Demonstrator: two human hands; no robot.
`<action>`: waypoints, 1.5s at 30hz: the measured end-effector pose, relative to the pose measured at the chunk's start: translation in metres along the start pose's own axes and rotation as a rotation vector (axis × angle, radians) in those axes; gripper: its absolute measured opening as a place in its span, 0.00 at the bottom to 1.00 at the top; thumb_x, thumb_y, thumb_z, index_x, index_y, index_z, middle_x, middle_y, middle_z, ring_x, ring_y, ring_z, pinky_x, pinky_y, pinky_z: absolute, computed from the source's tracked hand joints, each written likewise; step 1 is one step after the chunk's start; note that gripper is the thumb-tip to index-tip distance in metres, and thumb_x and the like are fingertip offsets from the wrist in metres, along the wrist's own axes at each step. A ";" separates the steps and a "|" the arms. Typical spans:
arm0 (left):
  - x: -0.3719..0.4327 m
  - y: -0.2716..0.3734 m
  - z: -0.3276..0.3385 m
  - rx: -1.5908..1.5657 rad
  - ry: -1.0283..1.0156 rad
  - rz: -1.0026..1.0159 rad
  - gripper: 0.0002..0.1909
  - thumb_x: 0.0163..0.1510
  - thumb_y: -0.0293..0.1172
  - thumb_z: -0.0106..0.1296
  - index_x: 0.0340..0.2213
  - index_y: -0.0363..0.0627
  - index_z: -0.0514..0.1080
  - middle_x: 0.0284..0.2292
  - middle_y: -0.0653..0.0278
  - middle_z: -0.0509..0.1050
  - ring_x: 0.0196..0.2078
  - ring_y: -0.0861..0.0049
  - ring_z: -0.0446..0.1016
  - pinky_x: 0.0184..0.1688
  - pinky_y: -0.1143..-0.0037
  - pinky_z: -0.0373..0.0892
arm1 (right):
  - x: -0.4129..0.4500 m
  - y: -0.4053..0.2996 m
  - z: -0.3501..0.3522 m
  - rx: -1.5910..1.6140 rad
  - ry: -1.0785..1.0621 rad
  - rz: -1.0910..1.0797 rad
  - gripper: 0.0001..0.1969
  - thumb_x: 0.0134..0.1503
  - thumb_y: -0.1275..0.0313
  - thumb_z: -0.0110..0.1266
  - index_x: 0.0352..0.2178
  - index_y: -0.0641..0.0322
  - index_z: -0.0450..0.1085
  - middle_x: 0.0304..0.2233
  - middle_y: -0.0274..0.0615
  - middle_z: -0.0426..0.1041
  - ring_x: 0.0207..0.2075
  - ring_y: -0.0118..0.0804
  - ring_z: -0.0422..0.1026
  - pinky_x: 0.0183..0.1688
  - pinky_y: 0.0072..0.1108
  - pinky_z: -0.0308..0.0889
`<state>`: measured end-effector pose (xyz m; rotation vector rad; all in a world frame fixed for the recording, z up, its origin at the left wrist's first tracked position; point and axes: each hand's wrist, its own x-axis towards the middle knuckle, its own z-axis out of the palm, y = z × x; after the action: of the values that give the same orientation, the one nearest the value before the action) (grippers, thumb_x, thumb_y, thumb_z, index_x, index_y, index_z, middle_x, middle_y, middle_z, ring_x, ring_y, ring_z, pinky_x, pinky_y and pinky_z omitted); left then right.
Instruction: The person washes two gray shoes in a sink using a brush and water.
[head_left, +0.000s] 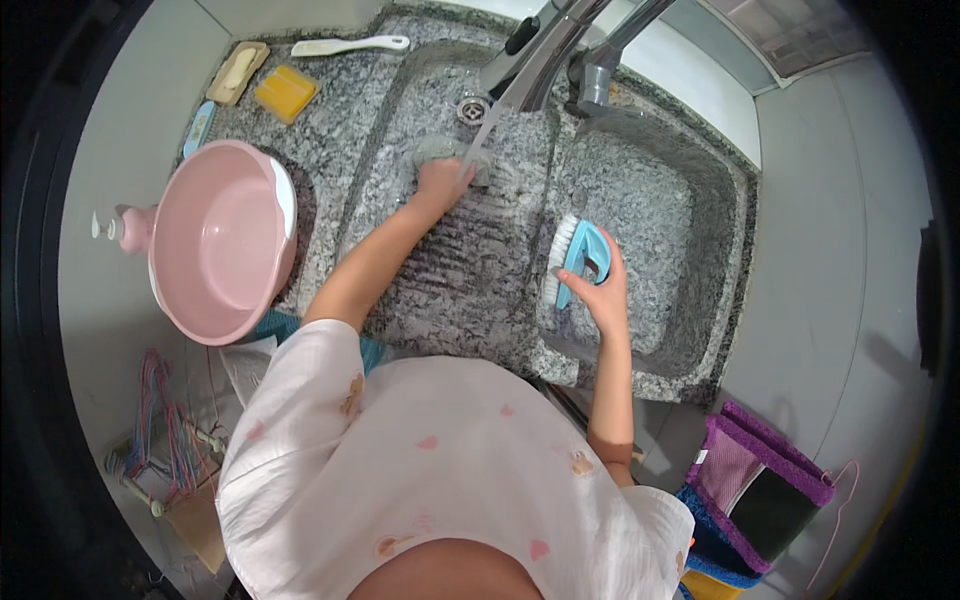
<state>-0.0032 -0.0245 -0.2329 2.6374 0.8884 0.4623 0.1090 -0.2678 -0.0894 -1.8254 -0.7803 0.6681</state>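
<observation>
Water streams from the chrome faucet onto my left hand, which presses on a wet greyish-green cloth on the washboard slope of the granite sink, near the drain. What the left fingers do is partly hidden by the water and the hand itself. My right hand holds a blue scrubbing brush by its looped handle. Its white bristles face left, over the divider and near edge of the deeper right basin.
Left on the counter are a pink basin, a pink pump bottle, a soap dish, yellow soap, a small light-blue brush and a white-handled brush. Purple-edged fabric hangs lower right.
</observation>
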 end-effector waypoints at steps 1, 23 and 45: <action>-0.008 0.014 -0.008 -0.008 -0.010 0.009 0.10 0.46 0.39 0.39 0.20 0.48 0.66 0.13 0.60 0.67 0.15 0.65 0.67 0.15 0.68 0.63 | -0.002 0.000 -0.003 0.030 -0.005 0.020 0.36 0.29 0.70 0.63 0.43 0.63 0.56 0.39 0.42 0.62 0.41 0.33 0.62 0.42 0.23 0.57; 0.079 0.033 -0.081 -1.650 0.045 -0.411 0.13 0.51 0.39 0.36 0.35 0.45 0.61 0.27 0.65 0.68 0.25 0.77 0.68 0.24 0.78 0.64 | 0.009 0.000 0.001 0.148 -0.019 0.068 0.37 0.29 0.69 0.63 0.44 0.63 0.55 0.38 0.42 0.63 0.40 0.33 0.62 0.41 0.23 0.58; -0.073 0.028 -0.069 0.014 -0.204 0.204 0.11 0.40 0.25 0.47 0.31 0.41 0.66 0.32 0.57 0.63 0.35 0.64 0.63 0.33 0.69 0.63 | 0.116 -0.031 0.087 -0.711 -0.281 -0.331 0.34 0.29 0.59 0.57 0.43 0.47 0.58 0.34 0.49 0.66 0.36 0.45 0.66 0.36 0.29 0.62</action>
<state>-0.0712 -0.0778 -0.1746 2.7393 0.5658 0.2291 0.1121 -0.1205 -0.1017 -2.1651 -1.6237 0.4598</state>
